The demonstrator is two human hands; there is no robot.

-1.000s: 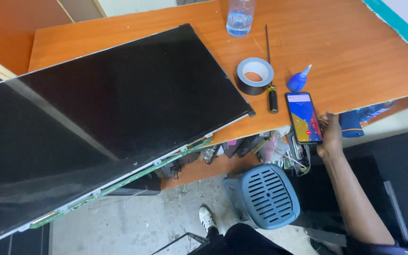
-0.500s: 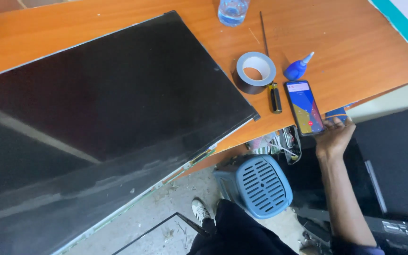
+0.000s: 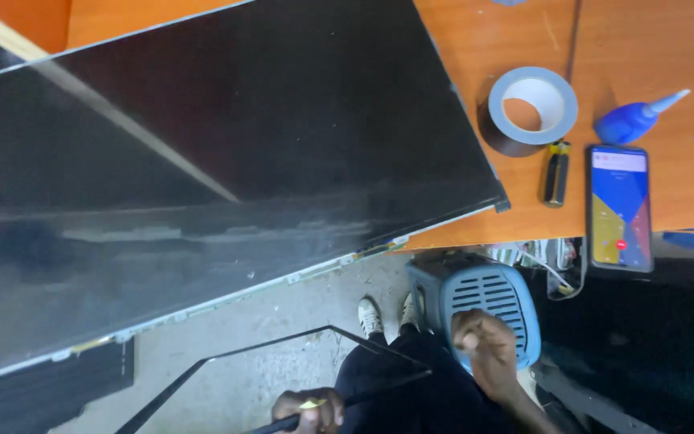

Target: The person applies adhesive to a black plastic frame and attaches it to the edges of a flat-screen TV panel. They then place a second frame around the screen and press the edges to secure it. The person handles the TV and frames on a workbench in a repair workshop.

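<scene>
A large black display panel (image 3: pixel 226 177) lies on the orange table (image 3: pixel 684 48), and its near edge hangs over the floor. At the bottom of the view my left hand (image 3: pixel 308 410) grips a thin black frame strip (image 3: pixel 226 358) that angles up below the panel. My right hand (image 3: pixel 485 354) rests on a blue slotted stool (image 3: pixel 487 297), fingers curled, with nothing visible in them.
On the table right of the panel lie a grey tape roll (image 3: pixel 528 108), a black-handled screwdriver (image 3: pixel 556 173), a blue glue bottle (image 3: pixel 634 120) and a lit phone (image 3: pixel 620 207). Loose cables (image 3: pixel 556 259) hang under the table edge. My shoes (image 3: pixel 371 315) stand on the concrete floor.
My right hand has left the phone at the table edge and dropped to the blue stool. My left hand with the thin frame strip has come into view. The view has moved closer.
</scene>
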